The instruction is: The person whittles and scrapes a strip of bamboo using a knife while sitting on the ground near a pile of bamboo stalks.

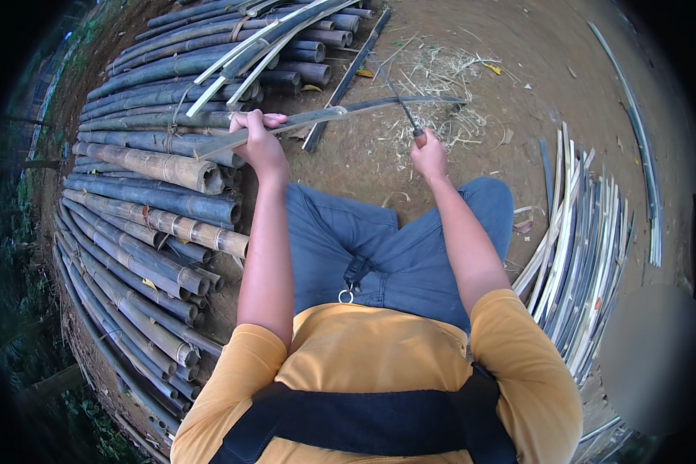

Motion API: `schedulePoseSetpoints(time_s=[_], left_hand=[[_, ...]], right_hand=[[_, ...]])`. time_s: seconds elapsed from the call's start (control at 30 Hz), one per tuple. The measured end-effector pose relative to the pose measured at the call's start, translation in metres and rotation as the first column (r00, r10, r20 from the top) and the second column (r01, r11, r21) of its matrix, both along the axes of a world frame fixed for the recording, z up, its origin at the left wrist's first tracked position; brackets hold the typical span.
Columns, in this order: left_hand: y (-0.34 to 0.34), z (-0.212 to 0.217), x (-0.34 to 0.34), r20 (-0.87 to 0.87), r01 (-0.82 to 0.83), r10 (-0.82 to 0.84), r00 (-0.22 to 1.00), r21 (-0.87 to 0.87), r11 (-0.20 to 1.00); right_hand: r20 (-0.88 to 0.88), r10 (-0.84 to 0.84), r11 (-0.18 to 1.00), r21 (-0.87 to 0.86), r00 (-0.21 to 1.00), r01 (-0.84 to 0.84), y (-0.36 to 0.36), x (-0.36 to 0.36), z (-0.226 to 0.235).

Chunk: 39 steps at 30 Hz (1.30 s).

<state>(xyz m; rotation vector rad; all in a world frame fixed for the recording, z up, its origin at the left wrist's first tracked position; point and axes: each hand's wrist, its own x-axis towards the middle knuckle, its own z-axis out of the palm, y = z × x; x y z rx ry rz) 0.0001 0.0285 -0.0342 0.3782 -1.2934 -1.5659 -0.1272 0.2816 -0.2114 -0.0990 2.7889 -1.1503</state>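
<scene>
My left hand [260, 145] is closed around a long split bamboo strip [309, 118], which slants up to the right across the space in front of my legs. In my right hand [429, 157] is the handle of a thin-bladed knife [406, 110]. Its narrow dark blade points up and to the left, crossing the strip near its far end. Whether the edge touches the strip I cannot tell. Pale shavings [464, 89] lie scattered on the ground around and beyond the blade.
Stacked bamboo poles [162, 203] fill the left side, cut ends toward me. Several split lengths [267, 46] rest on top of them. A bundle of thin bamboo strips [584, 255] lies at my right, with longer strips [638, 131] farther right. One dark split piece [348, 77] lies beyond my left hand.
</scene>
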Motion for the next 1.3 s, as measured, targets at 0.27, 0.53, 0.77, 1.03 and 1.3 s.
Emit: schedulePoseSetpoints(time_s=[0.27,0.53,0.77,1.03,1.3], left_hand=[[-0.006,-0.007,0.005,0.005,0.027,-0.027,1.000,0.021,0.999],[-0.003,-0.002,-0.001,-0.020,0.076,-0.077,0.997,-0.018,0.997],[0.004,0.006,0.001,0.039,0.048,-0.047,0.998,-0.024,0.999],[-0.007,0.001,0.001,0.026,0.053,-0.052,0.998,-0.039,0.998],[-0.015,-0.004,-0.007,0.024,0.052,-0.052,0.998,0.000,0.999]], right_hand=[[-0.021,-0.079,0.995,0.057,0.997,0.080,0.003,-0.005,-0.019],[0.009,-0.223,0.974,0.048,0.975,0.223,0.015,-0.017,-0.032],[0.055,-0.116,0.992,0.065,0.992,0.112,-0.003,0.003,-0.003],[0.072,-0.242,0.970,0.007,0.968,0.242,0.004,-0.007,-0.033],[0.093,-0.156,0.988,-0.008,0.983,0.157,0.006,-0.009,-0.019]])
